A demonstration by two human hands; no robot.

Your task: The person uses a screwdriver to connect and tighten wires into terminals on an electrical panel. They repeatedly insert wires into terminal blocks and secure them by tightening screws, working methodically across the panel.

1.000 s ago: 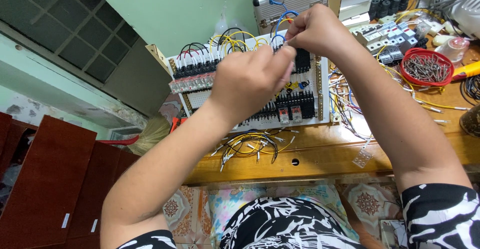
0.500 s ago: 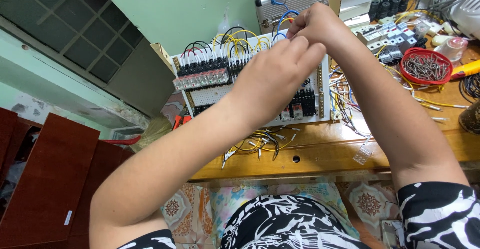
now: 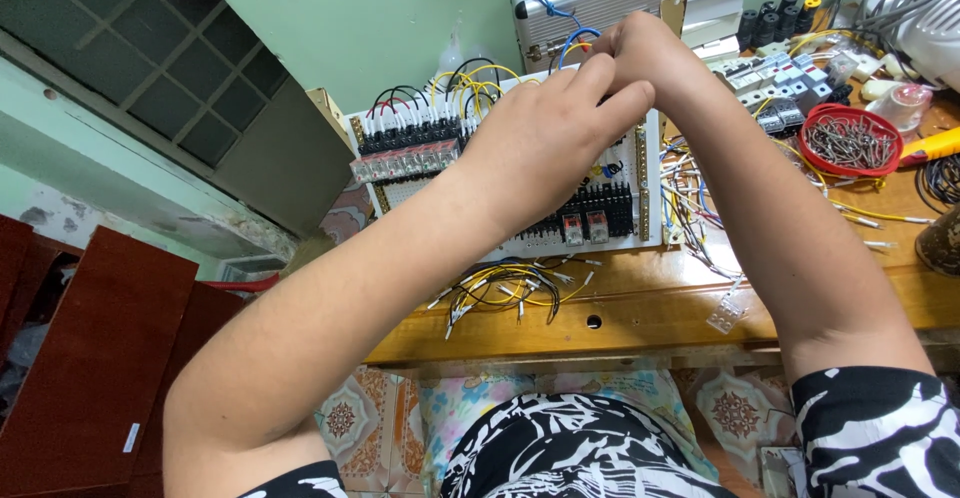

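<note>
Left hand [image 3: 545, 143] shifted rightward, fingers' hold unclear, wooden bench [image 3: 650, 308], green wall [image 3: 400, 18]

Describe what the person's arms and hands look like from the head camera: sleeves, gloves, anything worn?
Both hands, left and right, are bare: no gloves, and no rings or watch visible. The forearms are uncovered. Short sleeves in a black-and-white patterned fabric end above the elbows, matching the garment below.

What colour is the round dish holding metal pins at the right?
Red round dish, best in the head view.
</note>
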